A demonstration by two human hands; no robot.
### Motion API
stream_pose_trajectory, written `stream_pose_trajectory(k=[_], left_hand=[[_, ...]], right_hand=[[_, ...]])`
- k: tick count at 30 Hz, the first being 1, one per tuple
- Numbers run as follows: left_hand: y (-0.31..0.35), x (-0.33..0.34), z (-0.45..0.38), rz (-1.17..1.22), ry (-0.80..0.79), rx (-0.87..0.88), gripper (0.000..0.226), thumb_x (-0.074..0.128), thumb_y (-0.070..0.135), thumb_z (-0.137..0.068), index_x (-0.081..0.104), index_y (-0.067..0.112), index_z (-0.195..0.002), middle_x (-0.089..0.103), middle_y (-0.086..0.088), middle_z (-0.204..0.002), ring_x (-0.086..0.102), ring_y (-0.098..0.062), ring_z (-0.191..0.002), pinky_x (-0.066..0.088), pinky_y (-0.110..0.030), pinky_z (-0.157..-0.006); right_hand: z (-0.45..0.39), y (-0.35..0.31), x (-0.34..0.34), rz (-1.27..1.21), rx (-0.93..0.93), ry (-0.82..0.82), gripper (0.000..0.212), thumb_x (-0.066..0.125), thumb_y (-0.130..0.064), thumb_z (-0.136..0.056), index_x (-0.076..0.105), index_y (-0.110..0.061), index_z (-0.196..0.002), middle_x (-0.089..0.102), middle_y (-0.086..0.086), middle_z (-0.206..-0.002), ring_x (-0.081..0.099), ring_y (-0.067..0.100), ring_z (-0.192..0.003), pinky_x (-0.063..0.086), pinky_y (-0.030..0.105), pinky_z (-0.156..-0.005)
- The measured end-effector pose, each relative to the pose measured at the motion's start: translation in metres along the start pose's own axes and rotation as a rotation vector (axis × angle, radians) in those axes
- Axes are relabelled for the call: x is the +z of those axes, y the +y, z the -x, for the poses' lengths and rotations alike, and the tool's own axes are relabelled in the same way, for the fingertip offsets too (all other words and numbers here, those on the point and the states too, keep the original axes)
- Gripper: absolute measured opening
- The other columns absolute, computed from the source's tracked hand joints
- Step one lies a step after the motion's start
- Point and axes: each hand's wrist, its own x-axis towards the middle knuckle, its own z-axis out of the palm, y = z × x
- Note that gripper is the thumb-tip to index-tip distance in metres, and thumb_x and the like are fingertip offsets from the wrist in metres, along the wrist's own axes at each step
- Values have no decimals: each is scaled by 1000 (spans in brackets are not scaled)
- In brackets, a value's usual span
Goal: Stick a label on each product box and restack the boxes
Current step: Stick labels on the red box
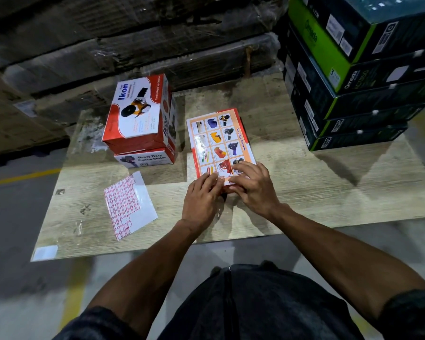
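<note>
Item: product box point(220, 141), printed carton at 12 o'clock of my hands; I judge it light, stiff, slick-faced, best taken by its long edges. My left hand point(201, 200) and right hand point(252, 186) lie flat-fingered on its near end, pressing, gripping nothing. Label sheet point(128, 204) lies at 9 o'clock.

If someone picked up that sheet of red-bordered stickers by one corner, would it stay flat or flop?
The white sheet of red-bordered labels would probably flop: it looks paper-thin and lies flat on the pale wood-grain board. Its bare backing looks glossy, so it may slide easily when pushed. It is likely very light, and a draught might shift it.
</note>
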Motion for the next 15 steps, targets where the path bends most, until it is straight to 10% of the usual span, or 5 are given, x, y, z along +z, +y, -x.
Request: stream_pose_trajectory(k=[15], left_hand=[[1,0,-1,-5,20,2,56,77,11,-74,60,8,-128,61,-15,-129,54,-36,-120,47,-44,-94]], right_hand=[[1,-14,14,-68,218,25,14,80,-7,-70,72,-14,-78,65,4,-123,50,22,-125,27,48,-112]])
